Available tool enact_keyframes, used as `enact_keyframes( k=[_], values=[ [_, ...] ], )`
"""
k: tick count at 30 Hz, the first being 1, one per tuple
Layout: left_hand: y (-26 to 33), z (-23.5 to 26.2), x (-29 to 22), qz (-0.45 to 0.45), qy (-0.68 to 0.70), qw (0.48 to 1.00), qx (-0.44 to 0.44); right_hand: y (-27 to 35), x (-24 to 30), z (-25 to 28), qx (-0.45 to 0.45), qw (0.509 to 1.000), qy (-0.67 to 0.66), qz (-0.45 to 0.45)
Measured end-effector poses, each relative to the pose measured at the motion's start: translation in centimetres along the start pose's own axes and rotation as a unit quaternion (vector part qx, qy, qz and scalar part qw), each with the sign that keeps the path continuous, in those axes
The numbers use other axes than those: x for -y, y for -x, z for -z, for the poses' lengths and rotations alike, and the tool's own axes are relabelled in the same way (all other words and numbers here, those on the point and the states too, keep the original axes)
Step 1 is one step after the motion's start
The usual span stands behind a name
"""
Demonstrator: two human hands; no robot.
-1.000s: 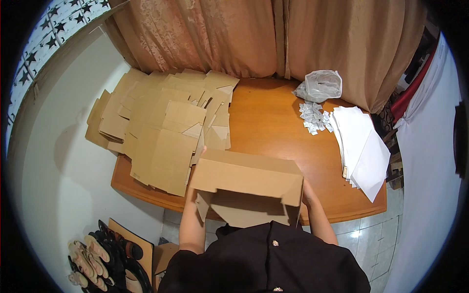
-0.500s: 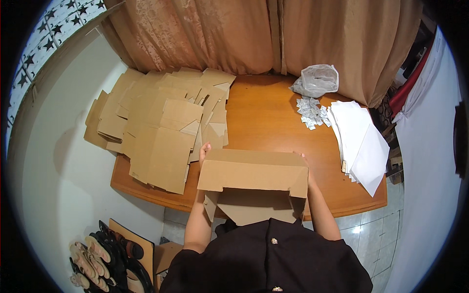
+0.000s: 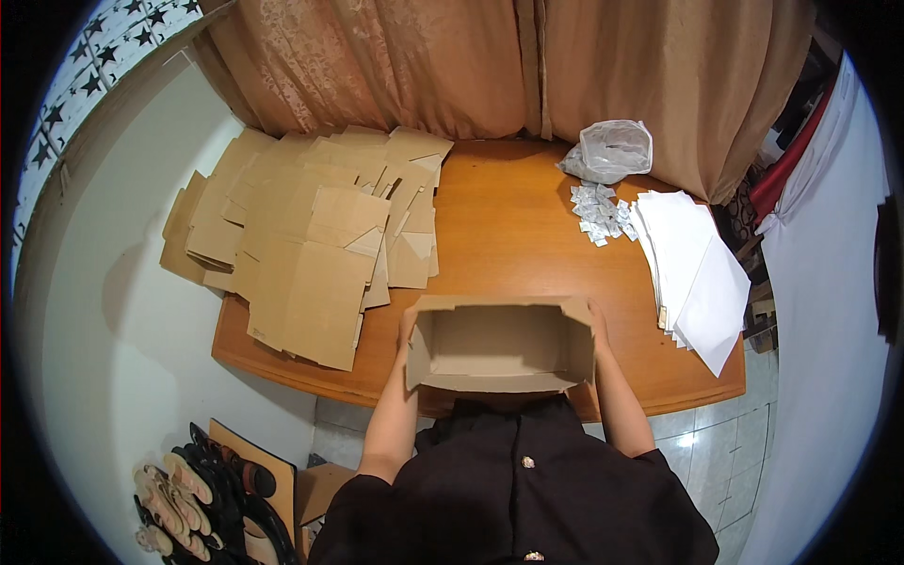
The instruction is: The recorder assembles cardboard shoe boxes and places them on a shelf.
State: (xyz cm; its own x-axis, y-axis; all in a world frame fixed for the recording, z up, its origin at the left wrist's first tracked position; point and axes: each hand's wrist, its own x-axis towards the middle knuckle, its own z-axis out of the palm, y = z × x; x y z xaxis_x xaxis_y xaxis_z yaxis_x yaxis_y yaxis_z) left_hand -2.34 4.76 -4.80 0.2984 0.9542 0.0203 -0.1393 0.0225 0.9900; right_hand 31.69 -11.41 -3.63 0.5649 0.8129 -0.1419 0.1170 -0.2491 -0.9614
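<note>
An open cardboard box (image 3: 499, 382) is at the table's front edge, its opening facing up so that the bare inside shows. My left hand (image 3: 408, 325) grips its left end and my right hand (image 3: 599, 323) its right end. Most of the fingers are hidden behind the box walls. To the left lies a spread pile of flat cardboard pieces (image 3: 306, 282). On the right side of the table are a stack of white paper sheets (image 3: 686, 268), a heap of small white packets (image 3: 599, 213) and an open clear plastic bag (image 3: 612, 155) with more packets in it.
The wooden table (image 3: 499, 226) has a curved front edge close to my body. Brown curtains (image 3: 395, 66) hang behind it. Several shoes (image 3: 202, 499) sit on the floor at the lower left, and a white cloth (image 3: 829, 282) hangs at the right.
The box has been tipped from its side so that its opening faces up toward me. Both hands stay on its ends.
</note>
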Motion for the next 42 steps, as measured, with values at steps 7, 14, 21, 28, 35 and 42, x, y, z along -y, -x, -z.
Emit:
enact_keyframes(
  k=[7,14,21,28,35,42],
  values=[
    [0.4,2.1,1.6,0.105,-0.152,0.977,-0.106,3.4,7.0,0.3,-0.003,0.990,-0.116,-0.076],
    [2.8,-1.1,-12.8,0.132,-0.040,0.981,-0.135,7.9,13.6,2.4,0.100,0.987,-0.123,-0.002],
    [5.9,-7.6,-20.9,-0.161,-0.156,0.967,-0.122,9.3,15.8,0.4,0.030,0.964,0.121,0.234],
    [4.5,-9.6,-17.6,-0.182,-0.424,0.874,0.153,9.3,15.6,0.3,0.035,0.961,0.135,0.237],
    [2.9,-8.4,-17.5,-0.144,-0.526,0.822,0.165,8.9,13.9,2.1,-0.021,0.968,0.184,0.168],
    [3.4,-7.7,-18.9,-0.097,-0.566,0.777,0.258,8.4,12.6,2.6,-0.047,0.962,0.165,0.212]
  ],
)
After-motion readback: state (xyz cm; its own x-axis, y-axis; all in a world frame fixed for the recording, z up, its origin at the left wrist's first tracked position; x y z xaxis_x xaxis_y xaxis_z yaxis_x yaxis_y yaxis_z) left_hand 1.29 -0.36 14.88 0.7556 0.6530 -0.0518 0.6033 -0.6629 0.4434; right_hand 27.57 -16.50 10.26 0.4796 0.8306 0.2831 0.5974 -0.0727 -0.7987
